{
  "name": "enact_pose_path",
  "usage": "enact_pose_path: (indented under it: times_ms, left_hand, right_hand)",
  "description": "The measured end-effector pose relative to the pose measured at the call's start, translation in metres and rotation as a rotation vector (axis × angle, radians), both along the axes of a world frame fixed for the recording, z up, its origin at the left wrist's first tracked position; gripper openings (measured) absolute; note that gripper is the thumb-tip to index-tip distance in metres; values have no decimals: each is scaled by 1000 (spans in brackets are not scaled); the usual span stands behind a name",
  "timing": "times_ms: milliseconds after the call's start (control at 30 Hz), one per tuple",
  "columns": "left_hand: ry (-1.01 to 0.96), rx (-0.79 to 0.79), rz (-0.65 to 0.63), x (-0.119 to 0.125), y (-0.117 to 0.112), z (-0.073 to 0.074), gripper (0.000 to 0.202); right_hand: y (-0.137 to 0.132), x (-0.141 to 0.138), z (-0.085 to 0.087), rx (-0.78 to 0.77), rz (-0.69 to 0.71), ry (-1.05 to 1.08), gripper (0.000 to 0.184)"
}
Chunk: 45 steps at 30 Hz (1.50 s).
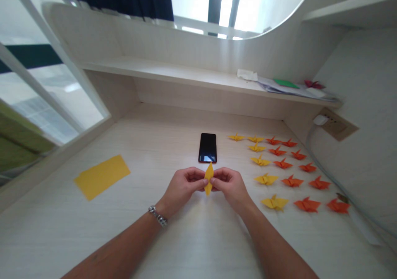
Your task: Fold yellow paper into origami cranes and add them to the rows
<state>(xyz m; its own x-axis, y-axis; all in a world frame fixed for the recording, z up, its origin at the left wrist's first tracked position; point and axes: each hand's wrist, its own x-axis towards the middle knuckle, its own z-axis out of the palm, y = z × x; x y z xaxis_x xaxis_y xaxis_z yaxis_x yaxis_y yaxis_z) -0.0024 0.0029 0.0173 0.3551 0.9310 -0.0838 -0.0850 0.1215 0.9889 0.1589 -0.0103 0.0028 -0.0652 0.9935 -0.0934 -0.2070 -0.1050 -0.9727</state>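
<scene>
A small piece of folded yellow origami paper (209,175), narrow and diamond-shaped, is held upright between my two hands. My left hand (182,183) pinches its left edge with thumb and fingers; a chain bracelet circles that wrist. On the opposite edge, my right hand (230,183) grips the same paper, thumb in front. Both thumbs meet near the paper's middle. Just beyond the hands lies a black phone (207,147), screen up. To the right stand rows of finished paper cranes, such as a yellow crane (275,203) and an orange crane (307,205).
Yellow paper sheets (102,177) lie stacked at the left. A shelf (186,73) runs across the back, with papers (279,86) at its right. A grey cable (335,179) runs from a wall socket (336,123) down the right side.
</scene>
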Motion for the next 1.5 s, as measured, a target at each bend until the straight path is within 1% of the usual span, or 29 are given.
enact_pose_path:
  times_ms: [133, 233, 333, 433, 567, 767, 867, 1000, 1267, 1500]
  left_hand:
    - [-105, -86, -15, -1, 0, -3, 14]
    - [-152, -106, 0, -1, 0, -4, 12]
    - [-148, -83, 11, -1, 0, -3, 8]
    - [-64, -9, 34, -1, -1, 0, 7]
    - [17, 51, 34, -1, 0, 1, 8]
    - [4, 15, 10, -1, 0, 2, 15]
    - [24, 34, 11, 0, 0, 1, 18]
    - [51, 65, 27, 1, 0, -1, 17]
    - [63, 80, 28, 1, -3, 4, 17]
    - [37, 80, 17, 0, -4, 1, 20]
  right_hand:
    - [-1, 0, 3, -39, 6, 87, 23]
    - [-2, 2, 2, -47, 9, 130, 20]
    - [-2, 4, 2, -51, 40, 152, 18]
    - [-2, 5, 4, -75, 67, 158, 16]
    - [-2, 4, 5, -45, 25, 72, 19]
    - [-2, 4, 2, 95, -23, -79, 18]
    - [-2, 5, 3, 120, -24, -134, 16]
    - [-3, 6, 5, 126, -4, -169, 14]
    - [-1, 10, 4, 76, 69, -120, 13]
    - [2, 5, 3, 48, 90, 21, 14]
